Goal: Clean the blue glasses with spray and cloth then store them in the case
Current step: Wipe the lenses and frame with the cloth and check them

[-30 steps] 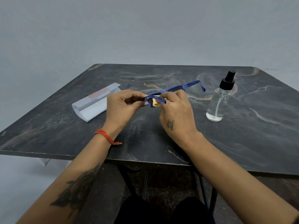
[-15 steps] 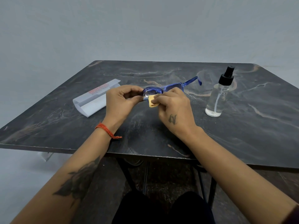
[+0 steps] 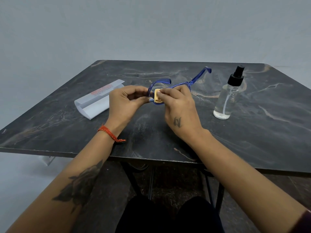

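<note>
- The blue glasses (image 3: 181, 84) are held above the middle of the table (image 3: 252, 140), both temples unfolded and pointing toward the far edge; half a second ago only one temple showed, so the frame has been tilted up and turned a little.
- The left hand (image 3: 125, 105) pinches the frame at its left end, fingers curled round the hinge corner.
- The right hand (image 3: 180, 105) pinches a small folded tan cloth (image 3: 157, 97) against the left lens (the lens itself is mostly hidden behind the cloth); the cloth sat lower a moment ago and now lies higher on the lens, which reads as a wiping stroke in progress.
- The spray bottle (image 3: 227, 98) stands upright toward the right edge, well apart from both hands, so spraying looks finished for now.
- The case (image 3: 97, 101) lies open near the left edge, just beside the left hand, empty as far as can be seen.
- Judgement: wiping is mid-way; the other lens likely needs the cloth before folding and storing.
</note>
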The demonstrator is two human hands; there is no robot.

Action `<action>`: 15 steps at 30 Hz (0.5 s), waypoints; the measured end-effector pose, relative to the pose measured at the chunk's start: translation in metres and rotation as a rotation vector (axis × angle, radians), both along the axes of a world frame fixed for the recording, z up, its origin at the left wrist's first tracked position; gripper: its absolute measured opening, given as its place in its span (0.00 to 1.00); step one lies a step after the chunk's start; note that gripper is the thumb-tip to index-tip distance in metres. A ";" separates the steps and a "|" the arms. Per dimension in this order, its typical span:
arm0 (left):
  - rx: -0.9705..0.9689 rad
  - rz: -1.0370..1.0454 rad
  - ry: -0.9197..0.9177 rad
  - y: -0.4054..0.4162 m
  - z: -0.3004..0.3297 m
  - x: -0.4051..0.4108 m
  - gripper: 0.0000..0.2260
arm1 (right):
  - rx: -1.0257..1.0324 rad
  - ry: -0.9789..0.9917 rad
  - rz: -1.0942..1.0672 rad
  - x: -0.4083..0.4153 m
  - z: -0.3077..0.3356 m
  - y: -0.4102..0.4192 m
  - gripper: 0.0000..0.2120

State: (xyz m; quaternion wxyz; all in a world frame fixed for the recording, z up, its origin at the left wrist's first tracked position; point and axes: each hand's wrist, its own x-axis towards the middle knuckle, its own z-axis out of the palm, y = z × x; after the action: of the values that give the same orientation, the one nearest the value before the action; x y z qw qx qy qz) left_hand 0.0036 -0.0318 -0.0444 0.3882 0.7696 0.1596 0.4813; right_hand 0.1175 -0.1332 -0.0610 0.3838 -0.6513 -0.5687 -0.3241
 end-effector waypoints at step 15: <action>-0.001 -0.004 -0.018 0.004 -0.003 0.004 0.13 | 0.049 -0.007 -0.103 -0.004 0.003 -0.003 0.07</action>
State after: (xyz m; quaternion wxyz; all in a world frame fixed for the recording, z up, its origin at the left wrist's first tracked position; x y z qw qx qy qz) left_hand 0.0075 -0.0277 -0.0476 0.3908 0.7653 0.1549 0.4875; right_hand 0.1137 -0.1367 -0.0584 0.3806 -0.6690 -0.5278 -0.3593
